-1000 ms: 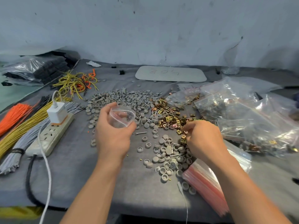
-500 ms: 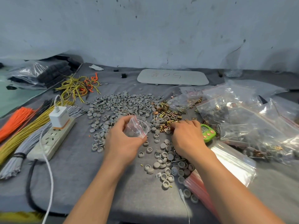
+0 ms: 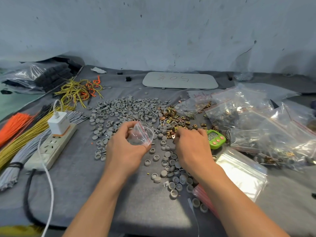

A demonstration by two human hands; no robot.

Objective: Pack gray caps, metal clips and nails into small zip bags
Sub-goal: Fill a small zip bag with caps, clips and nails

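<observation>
2 bare hands are recorded: left hand [image 3: 124,151] and right hand [image 3: 193,149]. Each is continued by a forearm, left forearm [image 3: 95,202] and right forearm [image 3: 239,202], seen uncovered along the whole visible length, down to the lower frame edge.

Front left: bare table [image 3: 80,190] cloth is lying open between the white cable [image 3: 50,187] and the left forearm.
Left edge: a power strip [image 3: 51,147] and wire bundles [image 3: 20,144] are blocking entry.
Centre: gray caps [image 3: 123,110] and metal clips [image 3: 177,117] are covering the cloth; the left hand [image 3: 124,151], holding a small bag [image 3: 142,134], and the right hand [image 3: 191,147] are crowding the middle.
Right: a green timer [image 3: 215,138] is sitting just beside the right hand, with filled bags [image 3: 256,127] piling up on its far side.
Back: a bare strip is running before a white board [image 3: 179,80].
</observation>
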